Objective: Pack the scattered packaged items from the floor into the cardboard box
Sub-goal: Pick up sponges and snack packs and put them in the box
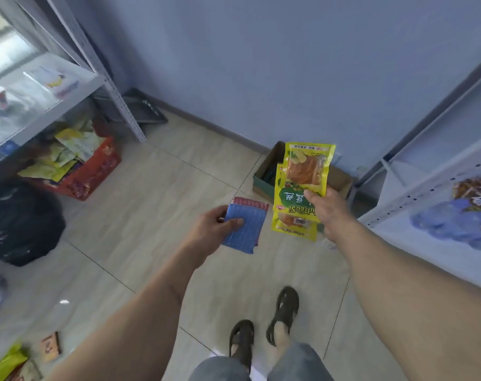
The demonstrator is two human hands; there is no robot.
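My left hand (214, 226) grips a flat stack of blue and red scouring pads (246, 229) by its left edge, held above the tiled floor. My right hand (328, 213) holds several yellow-green snack packets (305, 174), fanned upright, with orange food showing through their windows. Behind the packets, against the wall, an open cardboard box (341, 181) stands on the floor; the packets hide most of its inside. Both hands are in front of the box and short of it.
A metal shelf rack (77, 86) stands at left, with a red crate (96, 171) of yellow packets under it and a black bag (19, 221) beside it. A white shelf (439, 188) runs along the right. Loose packets (11, 361) lie at bottom left. My sandalled feet (264, 328) are below.
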